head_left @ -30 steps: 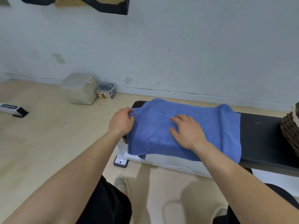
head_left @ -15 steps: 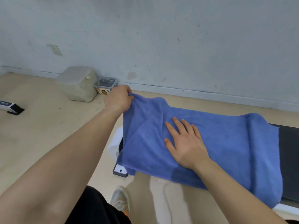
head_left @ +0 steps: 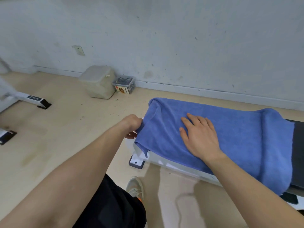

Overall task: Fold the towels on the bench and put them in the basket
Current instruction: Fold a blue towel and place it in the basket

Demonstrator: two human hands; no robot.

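A blue towel (head_left: 238,132) lies spread over the left end of a black padded bench (head_left: 298,145), draping over the bench's near side. My left hand (head_left: 132,125) pinches the towel's left edge beyond the bench end. My right hand (head_left: 199,136) lies flat, fingers straight, on the towel's middle. The basket is out of view.
A beige lidded plastic bin (head_left: 100,82) and a small clear box (head_left: 125,84) stand against the white wall. The white bench foot (head_left: 137,161) sits under the towel's left corner. My shoe (head_left: 135,187) is on the wooden floor below. Black-and-white frame feet (head_left: 35,100) lie far left.
My left hand has lowered the towel's left edge from above the bench toward the near left. The right hand stays flat on the towel. The camera has turned left, so the basket left the view.
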